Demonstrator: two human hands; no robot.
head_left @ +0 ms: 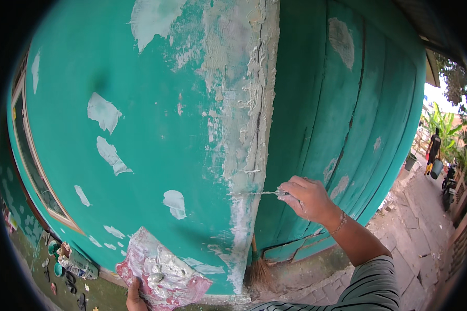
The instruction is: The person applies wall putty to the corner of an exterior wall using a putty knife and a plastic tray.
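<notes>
Down low our left hand point(135, 299) gripped a pinkish board point(163, 272) smeared with grey-white filler. Further up, our right hand point(307, 197) pinched a thin putty knife point(257, 193), blade flat against the crusty pale seam point(246, 155) on the green wall point(140, 78).

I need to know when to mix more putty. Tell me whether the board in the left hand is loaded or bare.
Loaded. The pinkish board, gripped at its lower edge by the left hand, carries lumps of grey-white putty across its middle.

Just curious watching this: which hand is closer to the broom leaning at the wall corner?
Left. The left hand holds a putty-smeared board low beside the broom; the right hand is higher up, holding a scraper.
</notes>
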